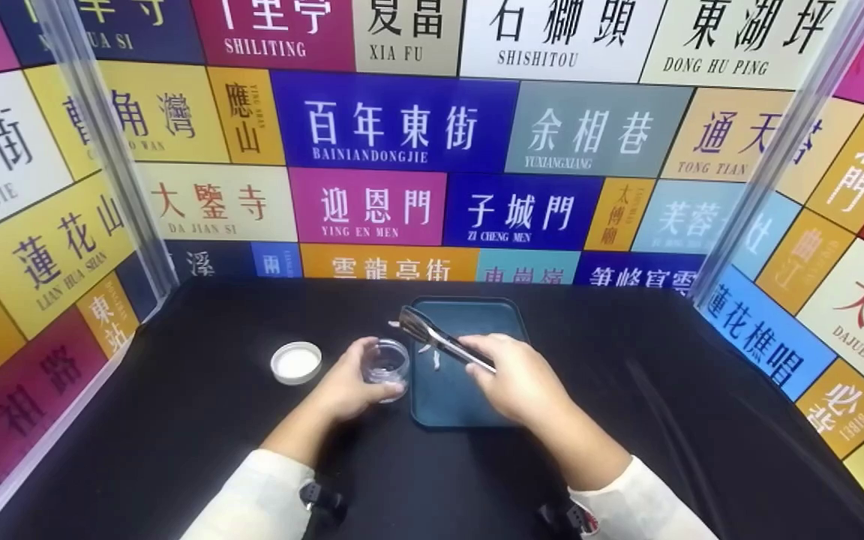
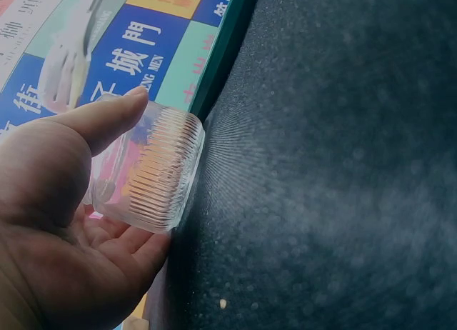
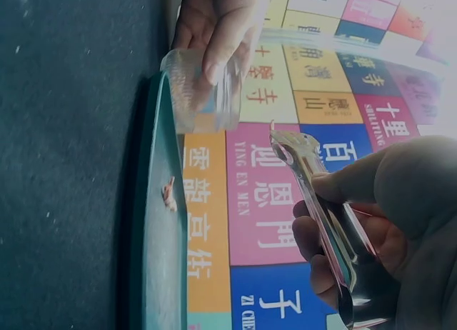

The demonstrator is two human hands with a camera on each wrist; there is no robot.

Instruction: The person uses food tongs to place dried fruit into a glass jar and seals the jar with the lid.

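My left hand (image 1: 346, 384) holds a small clear jar (image 1: 388, 361) with ribbed sides, thumb on one side and fingers on the other. Its mouth is uncovered; in the left wrist view the ribbed jar (image 2: 168, 169) stands by the dark cloth. A pair of metal tongs (image 1: 469, 355) is gripped in my right hand (image 1: 520, 375), with its tips above the tray's left edge, near the jar. A small pale piece (image 1: 394, 324) shows at the tongs' tips. On the teal tray (image 1: 462, 409) lie a few pale scraps (image 1: 436, 362).
A white round lid (image 1: 296, 363) lies on the black cloth (image 1: 199, 405), left of the jar. Walls covered in colourful sign panels (image 1: 394, 124) enclose the table at the back and sides. Clear corner posts (image 1: 121, 150) rise at the table's rear corners.
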